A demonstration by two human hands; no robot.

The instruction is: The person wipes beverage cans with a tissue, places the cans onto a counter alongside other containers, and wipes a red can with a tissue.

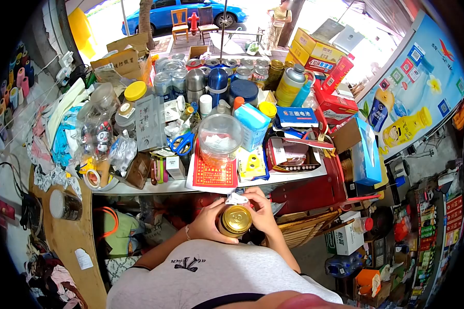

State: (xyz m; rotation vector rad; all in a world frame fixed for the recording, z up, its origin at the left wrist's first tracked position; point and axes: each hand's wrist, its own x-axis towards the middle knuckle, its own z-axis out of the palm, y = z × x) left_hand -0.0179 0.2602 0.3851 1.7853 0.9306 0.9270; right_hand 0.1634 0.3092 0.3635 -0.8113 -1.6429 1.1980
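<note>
Close to my body, below the counter's front edge, is a jar with a gold lid (237, 220). My left hand (210, 222) is wrapped round its left side, fingers closed on it. On the far right side of the jar is my right hand (261, 210), its fingers bent around a crumpled white tissue (236, 199) that lies against the jar's far side. Some of the right fingertips are hidden behind the jar and tissue. Just beyond my hands, on the counter, a clear plastic tub (220, 136) stands on a red printed sheet (215, 172).
Jars, cans and bottles crowd the counter, among them blue-handled scissors (181, 143), a blue flask (218, 82) and a light-blue carton (252, 126). A roll of tape (93, 178) lies near the left front edge. A bamboo chair (309, 226) stands right of my hands.
</note>
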